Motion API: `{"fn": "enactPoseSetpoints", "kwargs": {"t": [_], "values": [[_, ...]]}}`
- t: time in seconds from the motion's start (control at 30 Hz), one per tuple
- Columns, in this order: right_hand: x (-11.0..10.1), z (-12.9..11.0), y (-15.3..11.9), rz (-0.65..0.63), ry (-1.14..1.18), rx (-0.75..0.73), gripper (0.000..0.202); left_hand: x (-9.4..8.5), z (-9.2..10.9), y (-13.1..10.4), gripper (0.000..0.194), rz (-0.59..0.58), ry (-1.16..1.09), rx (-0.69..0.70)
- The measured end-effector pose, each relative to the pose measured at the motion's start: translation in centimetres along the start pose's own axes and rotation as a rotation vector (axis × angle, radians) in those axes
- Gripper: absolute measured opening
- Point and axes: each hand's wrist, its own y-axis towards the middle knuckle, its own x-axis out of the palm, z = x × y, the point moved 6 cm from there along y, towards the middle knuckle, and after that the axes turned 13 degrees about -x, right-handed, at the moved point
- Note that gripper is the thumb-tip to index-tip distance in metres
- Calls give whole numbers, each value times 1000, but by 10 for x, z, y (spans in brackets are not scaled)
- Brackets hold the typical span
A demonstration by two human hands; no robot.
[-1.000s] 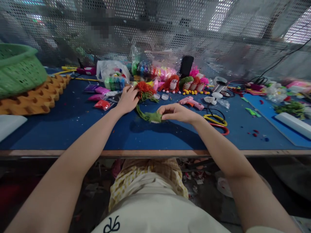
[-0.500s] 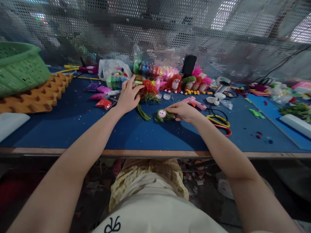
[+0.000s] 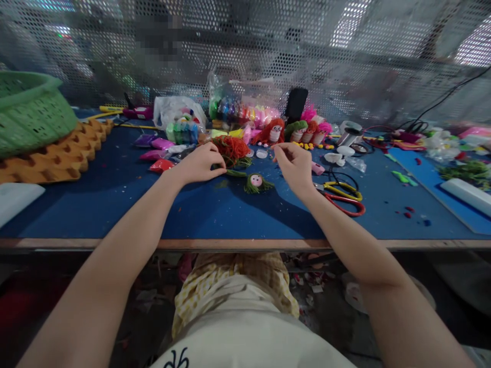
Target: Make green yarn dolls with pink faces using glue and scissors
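A small doll head with a pink face (image 3: 255, 180) and green yarn hair lies on the blue table. To its left, my left hand (image 3: 205, 162) has thumb and fingers pinched on the end of a green yarn strand (image 3: 236, 174). Orange-red yarn (image 3: 231, 148) is heaped just behind that hand. My right hand (image 3: 293, 162) is raised behind and right of the doll head, fingers bent together; whatever is between them is too small to make out. A pink glue gun (image 3: 317, 168) lies partly hidden behind my right hand.
Finished yarn dolls (image 3: 275, 132) line the back, by a black phone (image 3: 297, 104). Scissors with red and yellow handles (image 3: 347, 204) lie at right. A green basket (image 3: 34, 112) rests on an orange egg tray (image 3: 65, 153) at left. Colourful clay packets (image 3: 161, 165) sit at centre left.
My right hand has let go of the doll head's green hair and moved up and back. My left hand has come down from the orange-red yarn to the green strand.
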Motion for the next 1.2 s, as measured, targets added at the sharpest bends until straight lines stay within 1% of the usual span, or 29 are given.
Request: {"fn": "enactPoseSetpoints", "kwargs": {"t": [0.03,0.1,0.13,0.17,0.2,0.23,0.27,0.33,0.4,0.47,0.5,0.57,0.6,0.63,0.67,0.7,0.73,0.77,0.83,0.87,0.9,0.97,1.0,1.03,1.07,1.1,1.13,1.17,1.2], "values": [[-1,0,0,24,23,8,24,-3,1,1,25,54,-20,-37],[-3,0,0,70,67,32,25,-11,4,1,23,210,-73,-133],[-4,0,0,91,87,44,25,-16,6,1,22,295,-127,-180],[-5,0,0,110,109,57,24,-18,8,0,22,347,-194,-210],[-5,0,0,110,135,76,24,-18,11,0,21,370,-283,-239],[-3,0,0,81,166,100,24,-15,13,1,21,356,-389,-277],[2,-1,-1,24,196,125,25,-10,14,1,22,321,-511,-328],[17,-3,-6,-168,278,191,31,0,22,0,24,283,-739,-402],[34,-7,-15,-358,400,265,45,9,39,-2,26,216,-808,-355],[45,-12,-22,-429,515,303,56,9,58,-6,27,210,-720,-252],[46,-13,-23,-408,547,303,56,8,64,-7,28,201,-666,-219],[40,-12,-18,-288,556,283,51,4,69,-9,29,158,-541,-187],[35,-10,-15,-220,554,277,49,-2,67,-9,30,173,-455,-158],[30,-8,-10,-159,553,273,48,-9,64,-9,31,232,-331,-116],[24,-5,-6,-108,561,278,47,-15,60,-7,37,278,-163,-68],[19,-2,-2,-61,575,291,46,-16,54,-3,54,267,5,-56],[14,2,2,-16,589,308,45,-13,45,3,68,188,153,-72],[10,6,5,29,601,330,44,-7,35,11,73,71,273,-90],[4,13,8,100,617,373,42,-2,16,26,61,-145,439,-153],[2,16,9,121,617,386,42,-7,11,35,52,-190,447,-157],[0,19,10,130,612,391,42,-17,9,45,45,-200,447,-154],[-2,22,12,145,604,398,43,-49,8,67,37,-164,439,-164],[-2,24,12,154,601,401,44,-69,9,78,37,-106,431,-177],[-3,25,13,160,598,404,45,-92,11,89,35,-4,414,-193],[-4,26,13,165,595,406,45,-110,12,99,36,71,411,-199],[-4,27,13,168,591,408,45,-127,12,108,38,177,409,-219],[-4,27,13,168,588,411,44,-145,12,114,40,371,372,-242],[-4,27,13,167,583,414,42,-153,10,120,42,501,330,-260],[-4,27,12,164,580,418,41,-149,4,127,43,479,291,-284]]}}
